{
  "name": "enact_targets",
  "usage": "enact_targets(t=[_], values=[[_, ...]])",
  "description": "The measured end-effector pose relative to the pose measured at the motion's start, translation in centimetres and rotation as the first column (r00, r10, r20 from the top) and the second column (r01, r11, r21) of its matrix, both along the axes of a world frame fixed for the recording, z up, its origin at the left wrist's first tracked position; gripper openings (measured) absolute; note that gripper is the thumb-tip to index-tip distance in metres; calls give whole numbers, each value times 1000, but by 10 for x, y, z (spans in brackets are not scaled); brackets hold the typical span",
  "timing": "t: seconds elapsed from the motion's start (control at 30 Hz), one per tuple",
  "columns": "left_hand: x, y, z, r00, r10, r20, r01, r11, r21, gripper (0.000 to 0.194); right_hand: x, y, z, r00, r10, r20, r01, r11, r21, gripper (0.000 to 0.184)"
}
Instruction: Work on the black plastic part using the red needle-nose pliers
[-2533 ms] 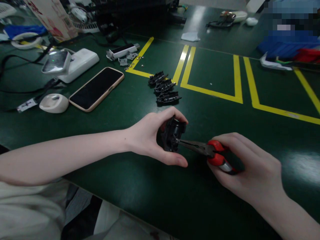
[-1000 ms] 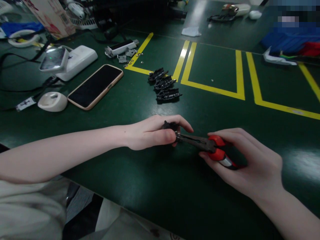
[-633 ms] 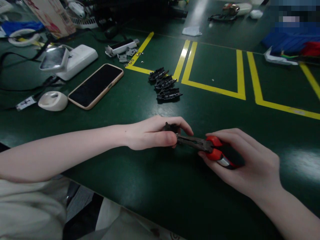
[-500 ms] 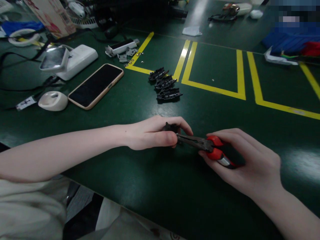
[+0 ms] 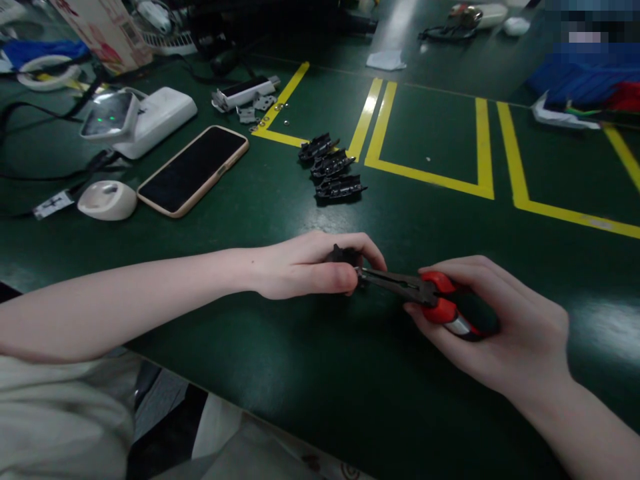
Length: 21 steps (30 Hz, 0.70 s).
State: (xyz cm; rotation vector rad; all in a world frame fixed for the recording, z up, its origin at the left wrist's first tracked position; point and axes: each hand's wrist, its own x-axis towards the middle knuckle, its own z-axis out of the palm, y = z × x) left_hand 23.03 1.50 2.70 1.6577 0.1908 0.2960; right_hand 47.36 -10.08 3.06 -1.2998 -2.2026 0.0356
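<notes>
My left hand (image 5: pixel 320 267) is closed on a small black plastic part (image 5: pixel 342 253), pinched between thumb and fingers and mostly hidden by them. In my right hand (image 5: pixel 505 327) are needle-nose pliers (image 5: pixel 407 288) with red and black handles. Their jaws point left, and the tips are at the black part beside my left thumb. A small bit of shiny metal shows at the tips; whether the jaws grip it I cannot tell. Beyond my left hand lie three similar black plastic parts (image 5: pixel 340 188) in a staggered row.
Left on the green table (image 5: pixel 280 373) lie a phone (image 5: pixel 194 170), a cream ring-shaped object (image 5: pixel 107 200) and a white device (image 5: pixel 157 120). Small metal pieces (image 5: pixel 247 115) sit near yellow tape lines (image 5: pixel 430 177). A blue cloth-like item (image 5: pixel 565 80) is at the far right.
The pliers and my right hand have shifted slightly right, drawing the tips a little away from my left thumb. My left hand stays in place. Green lights now show on the white device's screen.
</notes>
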Motion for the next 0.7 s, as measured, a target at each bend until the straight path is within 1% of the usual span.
enact_targets(t=[0.13,0.33,0.5,0.7], values=[[1,-2,-1,999,34,19,-35,999,33,85,-1,-1,0,1000,-17,13,17,999,-38,24],[1,-3,-2,999,43,27,-44,999,22,84,-1,-3,0,999,-41,13,42,997,-72,24],[1,-3,-1,999,38,16,-39,998,46,84,-2,-3,0,999,-30,31,31,998,-45,25],[1,-4,1,999,43,16,-43,999,18,82,-2,-3,0,998,-41,56,43,999,-31,23]])
